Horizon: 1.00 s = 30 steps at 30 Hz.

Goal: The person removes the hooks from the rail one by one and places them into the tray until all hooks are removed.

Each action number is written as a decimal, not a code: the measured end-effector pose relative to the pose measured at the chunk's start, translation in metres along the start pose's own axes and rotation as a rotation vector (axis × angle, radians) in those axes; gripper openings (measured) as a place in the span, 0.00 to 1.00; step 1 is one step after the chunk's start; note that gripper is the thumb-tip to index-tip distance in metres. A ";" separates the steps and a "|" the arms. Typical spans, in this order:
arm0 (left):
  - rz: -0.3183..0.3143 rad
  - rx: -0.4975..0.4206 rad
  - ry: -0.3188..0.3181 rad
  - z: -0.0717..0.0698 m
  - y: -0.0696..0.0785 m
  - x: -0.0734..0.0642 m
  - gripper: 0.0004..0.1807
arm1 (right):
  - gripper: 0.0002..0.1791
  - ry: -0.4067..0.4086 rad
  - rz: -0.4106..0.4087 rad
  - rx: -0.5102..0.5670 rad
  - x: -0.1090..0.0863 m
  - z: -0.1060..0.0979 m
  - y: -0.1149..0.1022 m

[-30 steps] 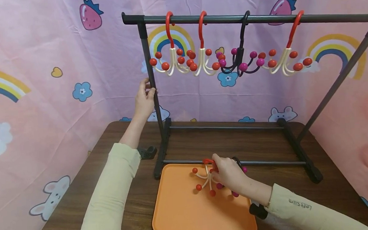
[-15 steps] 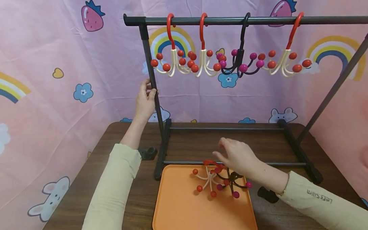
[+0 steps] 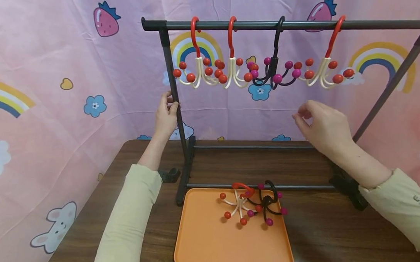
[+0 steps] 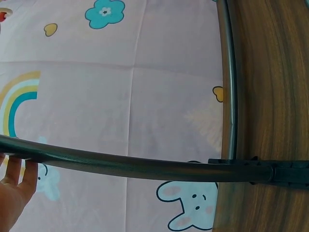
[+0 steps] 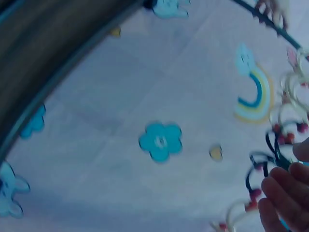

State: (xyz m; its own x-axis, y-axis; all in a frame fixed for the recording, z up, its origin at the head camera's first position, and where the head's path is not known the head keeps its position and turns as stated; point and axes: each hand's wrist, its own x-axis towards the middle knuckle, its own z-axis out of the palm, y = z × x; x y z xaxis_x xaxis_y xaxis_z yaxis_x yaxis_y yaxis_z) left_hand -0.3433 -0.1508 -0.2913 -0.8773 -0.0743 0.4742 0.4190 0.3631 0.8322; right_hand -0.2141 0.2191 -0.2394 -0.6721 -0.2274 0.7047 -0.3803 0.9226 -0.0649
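Note:
A dark clothes rack carries several rotating multi-hook hangers. Three are cream with red hooks and ball tips, such as the far-right cream hanger; the other is a black hanger with magenta balls. My left hand holds the rack's left upright, thumb and fingers about it. My right hand is in mid-air below the far-right hanger, fingers loosely bent, holding nothing. On the orange tray lie a cream hanger and a black hanger, partly overlapping. In the right wrist view, my right fingers appear before blurred hangers.
The brown wooden table bears the rack's feet and lower bars. A small black object lies by the left foot. Printed cloth stands behind and at both sides. The right forearm covers the rack's right foot.
My right hand has let go of a hanger on the tray and risen to the right, below the bar. My left hand has stayed on the upright.

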 end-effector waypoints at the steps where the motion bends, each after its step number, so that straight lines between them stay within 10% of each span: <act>1: -0.002 0.001 0.000 0.000 0.000 0.000 0.19 | 0.11 0.014 0.003 -0.005 0.003 -0.005 0.002; 13: -0.024 0.000 -0.023 -0.001 0.002 -0.002 0.20 | 0.24 0.175 0.361 0.119 0.053 -0.049 0.037; 30: -0.014 0.029 -0.009 -0.002 0.004 -0.002 0.20 | 0.32 -0.085 0.666 0.306 0.100 -0.044 0.069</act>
State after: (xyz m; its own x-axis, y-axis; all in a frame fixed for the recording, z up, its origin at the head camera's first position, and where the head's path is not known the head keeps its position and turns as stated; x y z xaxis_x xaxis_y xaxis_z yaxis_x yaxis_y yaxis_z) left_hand -0.3398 -0.1507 -0.2886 -0.8853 -0.0709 0.4596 0.3998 0.3890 0.8300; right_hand -0.2791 0.2736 -0.1423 -0.8646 0.3157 0.3908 -0.0263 0.7483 -0.6628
